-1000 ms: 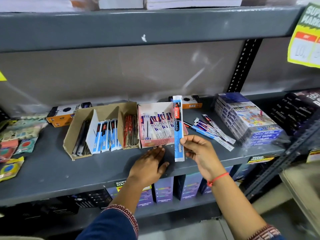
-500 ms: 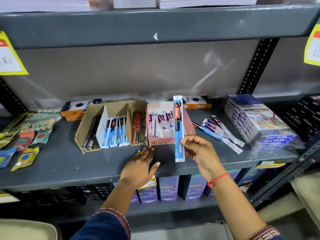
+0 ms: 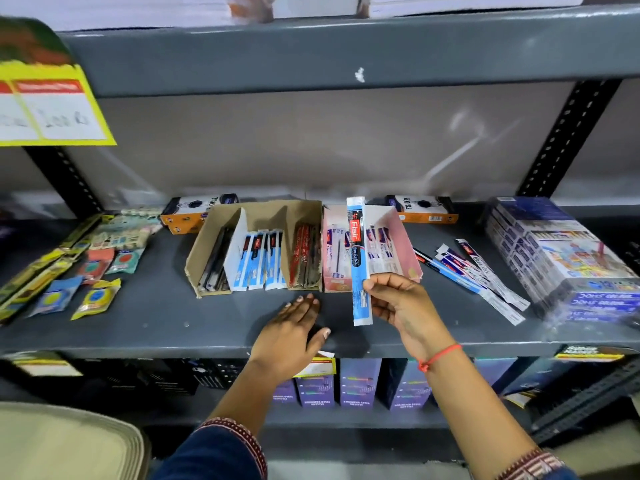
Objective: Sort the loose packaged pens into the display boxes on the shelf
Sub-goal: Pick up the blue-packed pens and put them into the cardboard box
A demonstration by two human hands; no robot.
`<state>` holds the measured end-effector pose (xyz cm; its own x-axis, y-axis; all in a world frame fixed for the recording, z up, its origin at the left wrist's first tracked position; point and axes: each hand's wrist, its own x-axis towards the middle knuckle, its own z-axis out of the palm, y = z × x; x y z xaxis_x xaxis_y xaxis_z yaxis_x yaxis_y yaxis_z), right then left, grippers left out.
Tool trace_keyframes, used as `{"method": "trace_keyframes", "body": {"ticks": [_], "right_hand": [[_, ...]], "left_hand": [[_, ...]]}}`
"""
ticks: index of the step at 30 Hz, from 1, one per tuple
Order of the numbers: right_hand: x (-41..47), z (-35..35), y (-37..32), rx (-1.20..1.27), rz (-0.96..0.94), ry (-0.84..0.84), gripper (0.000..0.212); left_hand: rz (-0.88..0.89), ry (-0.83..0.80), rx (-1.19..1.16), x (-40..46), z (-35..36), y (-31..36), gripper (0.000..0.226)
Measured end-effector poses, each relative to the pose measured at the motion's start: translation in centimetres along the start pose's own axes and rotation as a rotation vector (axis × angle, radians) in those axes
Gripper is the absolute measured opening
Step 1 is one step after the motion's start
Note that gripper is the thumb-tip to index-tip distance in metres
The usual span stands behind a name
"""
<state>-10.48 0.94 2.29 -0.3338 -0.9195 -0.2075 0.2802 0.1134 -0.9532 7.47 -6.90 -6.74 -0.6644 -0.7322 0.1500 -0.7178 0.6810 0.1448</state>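
My right hand (image 3: 401,308) holds a blue and white packaged pen (image 3: 358,261) upright in front of the pink display box (image 3: 403,240), which carries several white packaged pens. My left hand (image 3: 294,329) lies flat and open on the grey shelf (image 3: 166,317), just in front of the brown cardboard display box (image 3: 273,211). That box has compartments with dark pens, blue packaged pens and red pens. Several loose packaged pens (image 3: 474,275) lie on the shelf to the right of the pink box.
A wrapped stack of colour boxes (image 3: 561,254) stands at the right. Small packets (image 3: 93,271) are scattered on the left. Two orange and black boxes (image 3: 194,211) lie behind the display boxes. A yellow price sign (image 3: 48,109) hangs at upper left. Purple boxes (image 3: 356,382) fill the shelf below.
The view has swung left, so the shelf contents sit further right in frame. My right hand still holds the pen upright. My left hand has stayed flat on the shelf.
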Motion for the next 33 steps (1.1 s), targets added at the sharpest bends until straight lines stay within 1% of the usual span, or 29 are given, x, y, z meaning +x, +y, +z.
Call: {"method": "trace_keyframes", "body": {"ticks": [7, 10, 13, 17, 20, 23, 26, 29, 33], "right_hand": [[2.0, 7.1, 0.5, -0.042, 0.016, -0.099, 0.025], [3.0, 10.4, 0.7, -0.125, -0.002, -0.118, 0.027], [4.4, 13.2, 1.5, -0.342, -0.087, -0.04, 0.023], [5.8, 16.2, 2.7, -0.781, -0.254, 0.022, 0.036], [6.9, 18.1, 2.9, -0.959, -0.305, 0.02, 0.039], [8.5, 19.3, 2.9, -1.121, -0.302, 0.002, 0.042], [9.8, 19.8, 2.8, -1.242, -0.237, 0.005, 0.039], [10.5, 20.0, 2.8, -1.316, -0.171, -0.008, 0.031], [10.9, 20.3, 3.1, -1.405, -0.178, -0.024, 0.032]], "left_hand": [[-0.132, 0.013, -0.027, -3.4, -1.3, -5.5, 0.058], [-0.182, 0.015, -0.027, -4.4, -1.7, -7.7, 0.058], [-0.221, 0.03, -0.019, -5.3, -2.2, -9.9, 0.059], [-0.218, 0.075, -0.032, -6.1, -2.6, -11.6, 0.062], [-0.175, 0.136, -0.045, -6.2, -2.8, -11.6, 0.055], [-0.16, 0.163, -0.036, -6.2, -3.0, -11.4, 0.052], [-0.169, 0.169, -0.074, -6.1, -3.1, -11.6, 0.054], [-0.181, 0.163, -0.09, -6.2, -3.0, -11.6, 0.058], [-0.17, 0.174, -0.09, -6.1, -2.8, -11.6, 0.063]]}}
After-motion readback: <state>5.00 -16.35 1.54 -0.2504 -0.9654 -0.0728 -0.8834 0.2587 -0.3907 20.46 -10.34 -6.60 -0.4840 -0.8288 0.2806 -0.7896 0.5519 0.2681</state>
